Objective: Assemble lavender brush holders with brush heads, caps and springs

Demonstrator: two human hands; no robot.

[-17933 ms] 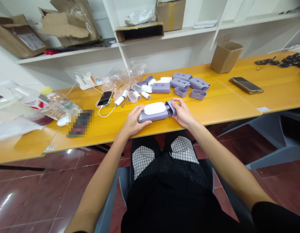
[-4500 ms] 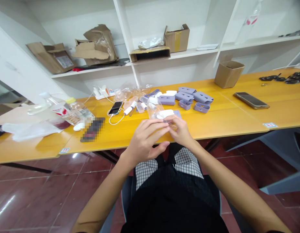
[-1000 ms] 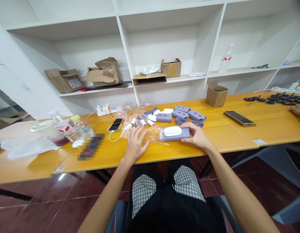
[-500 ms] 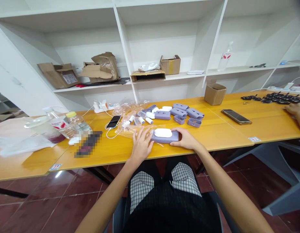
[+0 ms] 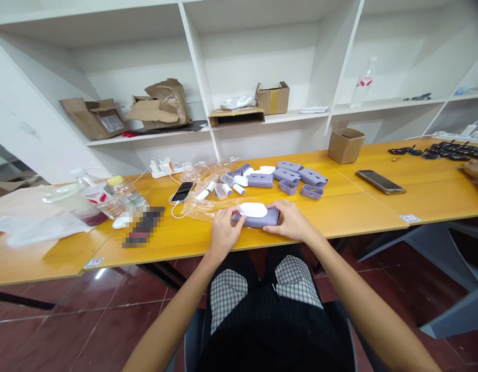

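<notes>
Clasping the purple case (image 5: pixel 257 222): left grip (image 5: pixel 225 227) closed at its nine o'clock end, right grip (image 5: pixel 287 221) at three, presumably for steadiness.

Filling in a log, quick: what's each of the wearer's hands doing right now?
Left hand: closed on the left end of the purple case.
Right hand: closed on its right end.

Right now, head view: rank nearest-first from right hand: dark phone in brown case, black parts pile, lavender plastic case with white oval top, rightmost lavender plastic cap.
From right hand:
1. Lavender plastic case with white oval top: held, leftward.
2. Rightmost lavender plastic cap: beyond, right.
3. Dark phone in brown case: right.
4. Black parts pile: far right.
</notes>
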